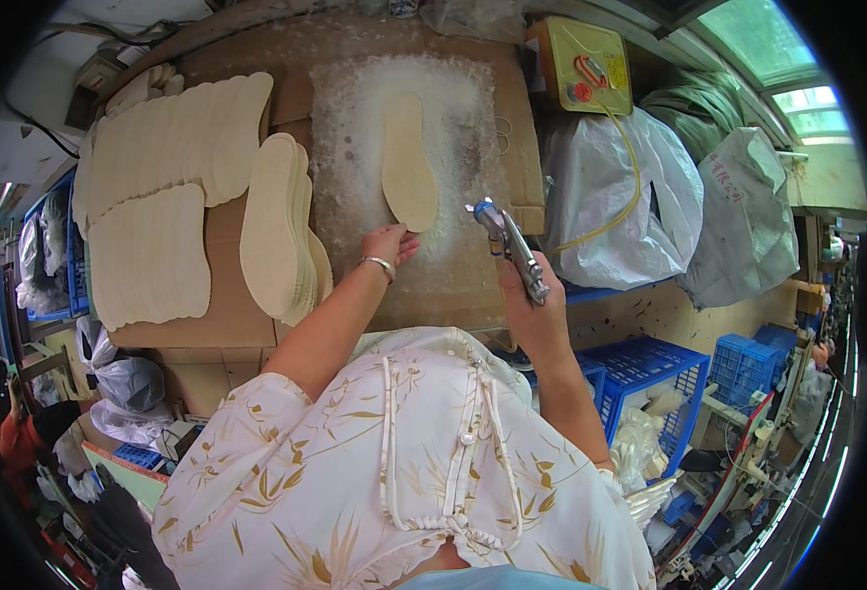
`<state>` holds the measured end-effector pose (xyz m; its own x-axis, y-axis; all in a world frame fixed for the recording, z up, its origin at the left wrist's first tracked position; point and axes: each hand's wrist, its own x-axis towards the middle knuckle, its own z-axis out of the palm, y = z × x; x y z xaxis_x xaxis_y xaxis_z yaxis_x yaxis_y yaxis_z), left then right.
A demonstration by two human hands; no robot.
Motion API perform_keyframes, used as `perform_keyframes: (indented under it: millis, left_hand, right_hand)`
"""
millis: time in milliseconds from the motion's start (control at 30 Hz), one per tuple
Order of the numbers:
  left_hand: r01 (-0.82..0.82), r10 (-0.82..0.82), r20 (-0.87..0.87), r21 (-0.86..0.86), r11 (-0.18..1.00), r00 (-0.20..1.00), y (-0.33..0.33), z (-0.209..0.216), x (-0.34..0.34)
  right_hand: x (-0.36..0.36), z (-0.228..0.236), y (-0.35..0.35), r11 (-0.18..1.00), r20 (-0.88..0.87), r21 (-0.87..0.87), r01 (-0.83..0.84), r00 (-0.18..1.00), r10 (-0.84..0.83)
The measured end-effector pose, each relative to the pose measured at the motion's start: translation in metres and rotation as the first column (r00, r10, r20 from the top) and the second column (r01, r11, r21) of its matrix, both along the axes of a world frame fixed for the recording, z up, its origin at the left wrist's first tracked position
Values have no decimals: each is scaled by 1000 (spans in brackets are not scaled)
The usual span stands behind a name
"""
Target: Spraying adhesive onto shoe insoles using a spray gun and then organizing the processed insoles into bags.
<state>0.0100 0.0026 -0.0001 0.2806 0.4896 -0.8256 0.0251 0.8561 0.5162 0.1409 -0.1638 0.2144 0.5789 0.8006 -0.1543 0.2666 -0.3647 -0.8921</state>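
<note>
A single cream insole (409, 162) lies flat on a cardboard sheet coated with whitish residue, its toe pointing away from me. My left hand (391, 246), with a bracelet at the wrist, pinches the near heel edge of this insole. To the right, my right hand (535, 313) is wrapped round a metal spray gun (514, 251), whose blue-ringed nozzle points up and toward the insole, apart from it. Left of the lone insole sits a stack of insoles (274, 226). Further left, overlapping insoles are fanned out in a far row (178, 138) and a near row (148, 261).
At the back right stands a yellow canister (591, 74) with a yellow hose (635, 177) curving toward the gun. White plastic sacks (615, 211) crowd the table's right side. Below right is a blue crate (655, 359). Cardboard (232, 285) covers the table.
</note>
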Motion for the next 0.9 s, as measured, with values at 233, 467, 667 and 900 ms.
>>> perform_keyframes:
  millis: [233,467,667,900]
  left_hand:
    - [5,-5,-2,-8,1000,1000,0,-2,2]
    - [14,-14,2,8,1000,1000,-1,-5,2]
    - [10,-10,6,2,1000,1000,-2,-4,1]
    - [25,-25,0,12,1000,1000,-2,-3,0]
  right_hand:
    - [-1,2,-8,999,32,-4,-33,999,34]
    - [-5,5,-7,997,42,71,-27,999,24]
    - [-4,0,-17,999,31,4,-37,999,37]
    - [-5,4,-21,1000,75,-19,-11,997,12]
